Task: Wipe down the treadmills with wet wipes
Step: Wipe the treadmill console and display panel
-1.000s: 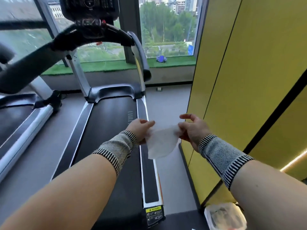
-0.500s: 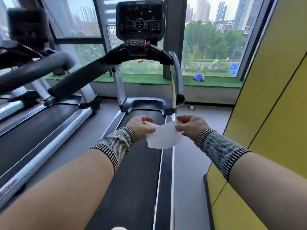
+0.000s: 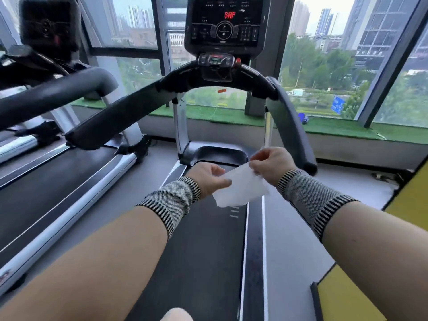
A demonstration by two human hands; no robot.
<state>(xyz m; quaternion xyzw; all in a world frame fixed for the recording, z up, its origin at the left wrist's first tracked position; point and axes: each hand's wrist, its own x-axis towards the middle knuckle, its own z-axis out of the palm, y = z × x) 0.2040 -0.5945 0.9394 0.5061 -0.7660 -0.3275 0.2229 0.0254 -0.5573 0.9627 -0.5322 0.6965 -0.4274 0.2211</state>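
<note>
Pinching the wipe [image 3: 240,189] between left hand [image 3: 212,179] and right hand [image 3: 271,164], corners gripped; limp, light, probably damp. Best bunched in one palm before the treadmill [image 3: 203,239].

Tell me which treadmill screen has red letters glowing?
The black console screen on the middle treadmill, straight ahead, shows red letters; the left treadmill's blurry black console shows none.

Open air above the belt [image 3: 199,239], hemmed by left handrail [image 3: 120,119], right handrail [image 3: 289,126] and console [image 3: 224,22] ahead
</note>
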